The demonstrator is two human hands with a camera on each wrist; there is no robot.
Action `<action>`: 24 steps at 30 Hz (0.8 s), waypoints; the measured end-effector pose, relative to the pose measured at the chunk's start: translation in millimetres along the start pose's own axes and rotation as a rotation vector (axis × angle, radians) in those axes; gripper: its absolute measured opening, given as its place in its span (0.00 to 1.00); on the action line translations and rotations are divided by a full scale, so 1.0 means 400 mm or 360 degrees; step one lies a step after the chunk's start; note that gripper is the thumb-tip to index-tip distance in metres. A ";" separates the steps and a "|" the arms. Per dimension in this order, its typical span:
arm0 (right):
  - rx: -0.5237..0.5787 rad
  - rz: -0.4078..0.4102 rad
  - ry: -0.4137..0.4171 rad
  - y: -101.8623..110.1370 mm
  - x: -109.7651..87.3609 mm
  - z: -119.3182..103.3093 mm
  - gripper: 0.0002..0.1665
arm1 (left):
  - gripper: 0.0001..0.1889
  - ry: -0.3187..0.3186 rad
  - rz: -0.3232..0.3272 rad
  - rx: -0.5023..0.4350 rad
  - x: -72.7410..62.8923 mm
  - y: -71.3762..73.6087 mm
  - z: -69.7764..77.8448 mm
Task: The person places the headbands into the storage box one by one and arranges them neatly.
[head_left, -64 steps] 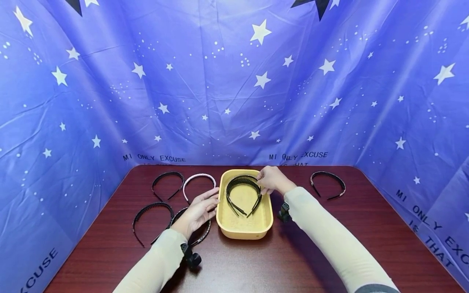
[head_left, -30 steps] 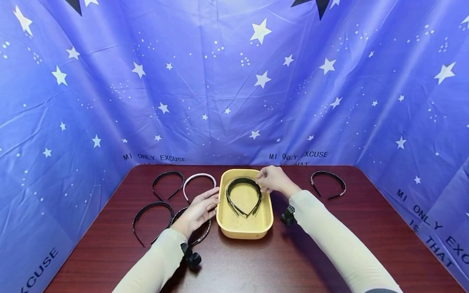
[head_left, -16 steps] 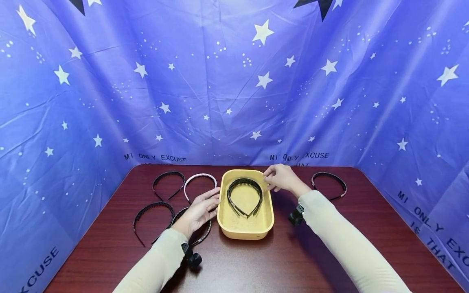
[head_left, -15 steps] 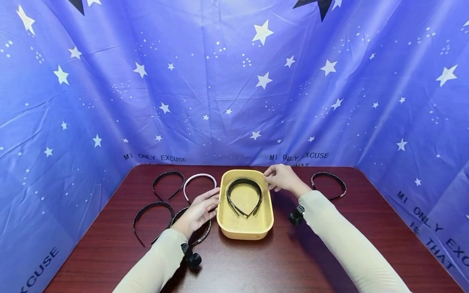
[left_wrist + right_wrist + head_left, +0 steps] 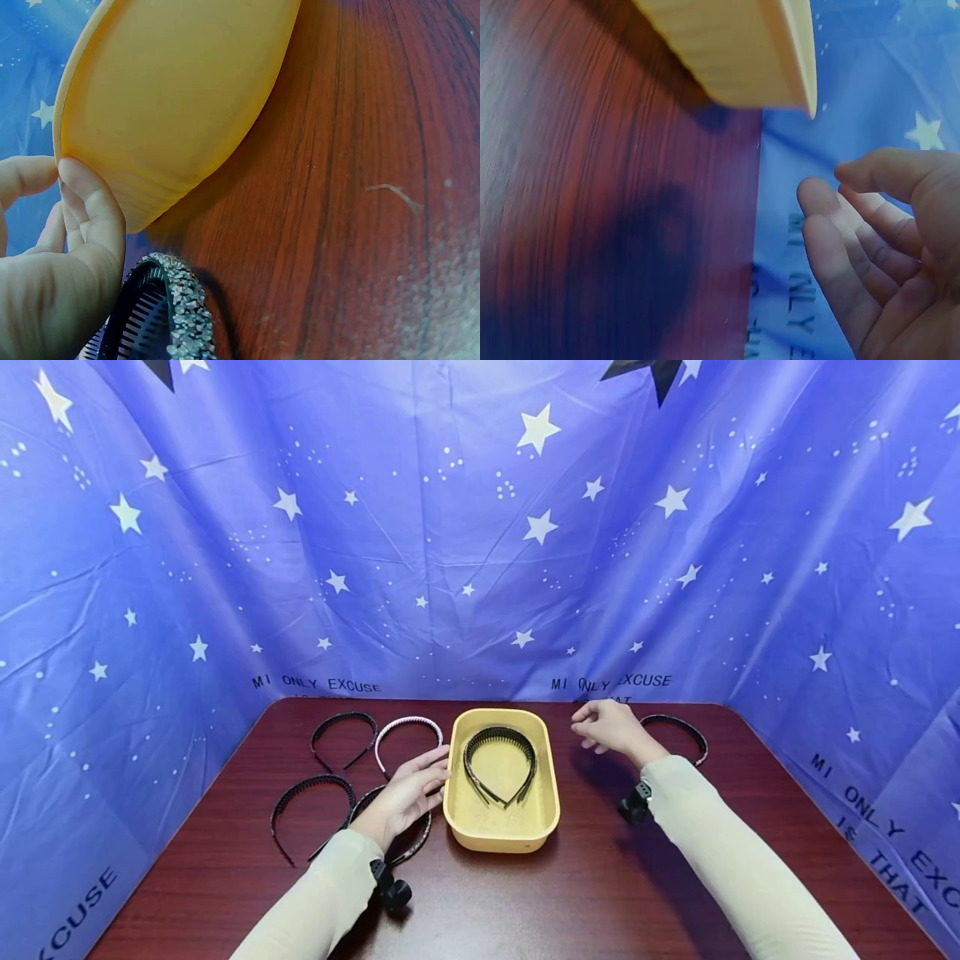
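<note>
My left hand (image 5: 397,797) touches the left side of a yellow plastic bin (image 5: 501,842) with extended fingers; in the left wrist view its fingertips are right at the rim. Inside the bin lie toothed black headbands (image 5: 501,735), nested together with their ends toward me. To the right of the bin, my right hand (image 5: 611,727) hangs over the table, fingers loosely bent and holding nothing. Just beyond it lies a dark headband (image 5: 686,727), partly hidden by that hand. A glittery stone-covered headband (image 5: 187,307) is below my left hand, which covers part of it.
On the left of the dark red wooden table (image 5: 495,910) lie a pink-and-white headband (image 5: 408,721), a black headband (image 5: 341,717) and another dark headband (image 5: 315,779). A blue star-printed curtain (image 5: 420,527) hangs behind and along both sides.
My right hand has let go of a headband in the bin and moved right, away from the rim. The headbands there settled slightly closer together. My left hand stays at the bin.
</note>
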State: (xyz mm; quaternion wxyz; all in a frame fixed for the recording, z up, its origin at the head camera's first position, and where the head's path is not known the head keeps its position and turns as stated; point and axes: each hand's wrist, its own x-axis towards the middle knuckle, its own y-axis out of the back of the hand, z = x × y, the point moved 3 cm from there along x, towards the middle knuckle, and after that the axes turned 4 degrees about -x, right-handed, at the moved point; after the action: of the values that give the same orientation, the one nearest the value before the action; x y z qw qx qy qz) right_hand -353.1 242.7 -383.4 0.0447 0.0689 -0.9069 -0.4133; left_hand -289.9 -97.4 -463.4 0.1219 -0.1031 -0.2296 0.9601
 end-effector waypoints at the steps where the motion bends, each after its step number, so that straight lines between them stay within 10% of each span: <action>1: -0.0003 0.0007 -0.0010 0.005 -0.001 0.009 0.13 | 0.32 0.0002 0.0001 -0.0001 0.000 0.000 0.000; 24: -0.0075 0.0076 -0.0139 0.104 -0.043 0.162 0.18 | 0.32 0.0004 0.0034 -0.0017 -0.002 -0.002 0.001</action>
State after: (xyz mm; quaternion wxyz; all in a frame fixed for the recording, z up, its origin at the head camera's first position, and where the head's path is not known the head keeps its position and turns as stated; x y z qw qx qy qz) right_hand -348.8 320.5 -394.8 0.0165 0.0282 -0.8994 -0.4359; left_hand -289.2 -97.2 -462.7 0.1114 -0.1073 -0.2334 0.9600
